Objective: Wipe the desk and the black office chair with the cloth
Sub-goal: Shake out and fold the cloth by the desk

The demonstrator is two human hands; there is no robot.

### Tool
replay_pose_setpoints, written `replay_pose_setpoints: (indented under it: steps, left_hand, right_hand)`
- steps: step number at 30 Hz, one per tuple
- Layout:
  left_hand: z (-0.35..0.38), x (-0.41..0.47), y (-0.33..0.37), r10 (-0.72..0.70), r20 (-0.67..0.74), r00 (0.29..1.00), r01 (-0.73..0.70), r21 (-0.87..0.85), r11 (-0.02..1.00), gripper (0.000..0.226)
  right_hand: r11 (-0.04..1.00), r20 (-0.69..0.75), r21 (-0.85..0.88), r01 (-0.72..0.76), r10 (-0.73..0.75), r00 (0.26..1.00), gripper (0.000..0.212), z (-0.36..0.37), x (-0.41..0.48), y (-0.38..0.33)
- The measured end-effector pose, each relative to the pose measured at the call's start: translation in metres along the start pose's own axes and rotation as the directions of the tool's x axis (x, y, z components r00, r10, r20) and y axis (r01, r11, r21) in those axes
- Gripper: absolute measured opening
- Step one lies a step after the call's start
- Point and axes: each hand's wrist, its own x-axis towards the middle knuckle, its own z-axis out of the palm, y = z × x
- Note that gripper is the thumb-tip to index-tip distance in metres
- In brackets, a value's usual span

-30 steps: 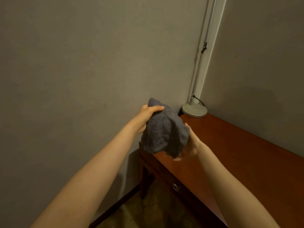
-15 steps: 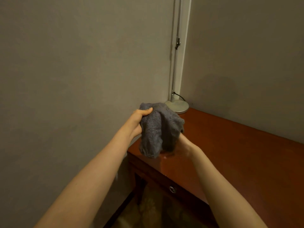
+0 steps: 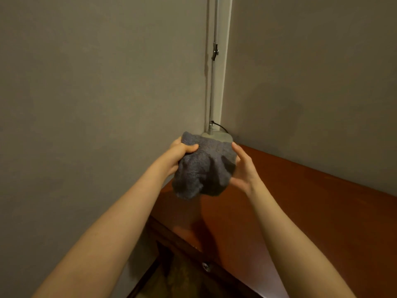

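A bunched grey cloth [image 3: 204, 166] hangs in the air above the left end of the reddish-brown wooden desk [image 3: 311, 211]. My left hand [image 3: 179, 154] grips its upper left corner with the thumb across the front. My right hand [image 3: 243, 168] holds its right side, fingers curled behind the fabric. The cloth does not touch the desk top. The black office chair is not in view.
A round silver lamp base [image 3: 219, 137] with a thin pole [image 3: 212, 82] and a black cord stands in the back corner of the desk, just behind the cloth. Grey walls close in on the left and behind. A drawer knob [image 3: 206, 266] shows on the desk front.
The view has swung so the desk corner and lamp sit nearer the centre. My right hand has moved from under the cloth to its right side, and the cloth is spread wider.
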Motion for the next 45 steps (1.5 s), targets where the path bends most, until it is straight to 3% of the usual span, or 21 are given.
replay_pose_setpoints:
  steps: [4,8,11,14,16,18,20,24,28,30,32,33,34,36,38,41,43,45]
  left_hand:
    - [0.025,0.026,0.001,0.07,0.009,0.997,-0.071,0.062,0.996,0.039]
    - [0.046,0.058,-0.005,0.089,-0.029,0.996,-0.087,0.09,0.992,0.045]
    - [0.055,0.081,-0.01,0.104,-0.054,0.993,-0.093,0.169,0.981,0.036]
    - [0.057,0.107,-0.014,0.133,-0.095,0.987,-0.102,0.283,0.954,0.019]
    - [0.055,0.131,-0.017,0.119,-0.076,0.99,-0.09,0.307,0.948,0.026]
    - [0.053,0.156,-0.018,0.059,0.018,0.998,-0.062,0.327,0.943,0.056]
    - [0.052,0.183,-0.022,0.022,0.061,0.998,-0.045,0.414,0.909,0.074]
    - [0.052,0.236,-0.027,0.142,-0.049,0.989,-0.084,0.6,0.795,0.067]
    - [0.056,0.285,-0.02,0.289,-0.025,0.957,-0.182,0.723,0.666,0.076]
    - [0.055,0.307,-0.017,0.307,-0.004,0.952,-0.194,0.769,0.609,0.072]
    - [0.051,0.337,-0.017,0.292,0.02,0.956,-0.185,0.815,0.549,0.051]
    - [0.048,0.349,-0.018,0.277,0.024,0.961,-0.178,0.819,0.545,0.043]
    - [0.045,0.361,-0.019,0.25,0.031,0.968,-0.171,0.811,0.56,0.039]
    - [0.04,0.383,-0.023,0.149,0.088,0.985,-0.166,0.727,0.667,0.031]
    - [0.041,0.396,-0.031,0.033,0.147,0.989,-0.107,0.534,0.839,0.022]
    - [0.049,0.406,-0.05,-0.123,0.124,0.985,0.106,0.135,0.985,0.026]
    - [0.053,0.408,-0.067,-0.214,0.183,0.96,0.226,-0.048,0.973,0.033]
    - [0.051,0.415,-0.085,-0.276,0.236,0.932,0.309,-0.113,0.944,0.035]
  right_hand:
    - [0.983,-0.12,-0.042,-0.18,0.174,0.978,0.042,-0.015,0.015,-0.026]
    - [0.99,-0.285,-0.112,-0.088,0.053,0.957,0.012,-0.036,0.035,-0.043]
    - [0.978,-0.45,-0.206,0.022,-0.115,0.886,0.042,-0.054,0.061,-0.048]
    - [0.946,-0.533,-0.323,0.017,-0.197,0.823,0.073,-0.066,0.085,-0.052]
    - [0.89,-0.527,-0.454,-0.037,-0.235,0.817,0.096,-0.074,0.1,-0.058]
    - [0.825,-0.433,-0.564,-0.017,-0.278,0.858,0.112,-0.08,0.114,-0.066]
    - [0.711,-0.349,-0.703,-0.016,-0.325,0.879,0.108,-0.087,0.128,-0.075]
    - [0.385,-0.342,-0.909,-0.161,-0.468,0.815,0.068,-0.098,0.174,-0.085]
    - [0.06,-0.32,-0.938,-0.342,-0.534,0.783,0.034,-0.103,0.221,-0.098]
    - [0.003,-0.335,-0.923,-0.386,-0.504,0.796,0.029,-0.111,0.237,-0.102]
    - [0.06,-0.314,-0.944,-0.323,-0.452,0.835,0.022,-0.126,0.259,-0.103]
    - [0.174,-0.303,-0.952,-0.253,-0.415,0.858,0.016,-0.134,0.267,-0.102]
    - [0.355,-0.309,-0.918,-0.174,-0.372,0.875,0.013,-0.141,0.274,-0.102]
    - [0.692,-0.38,-0.718,-0.079,-0.294,0.877,0.013,-0.148,0.287,-0.103]
    - [0.865,-0.483,-0.5,-0.047,-0.233,0.844,0.009,-0.152,0.3,-0.101]
    - [0.985,-0.559,-0.171,-0.029,-0.073,0.826,0.008,-0.155,0.32,-0.093]
    - [0.999,-0.56,-0.022,-0.038,0.019,0.828,0.023,-0.163,0.335,-0.081]
    - [0.994,-0.548,0.106,-0.031,0.084,0.832,0.036,-0.174,0.351,-0.067]
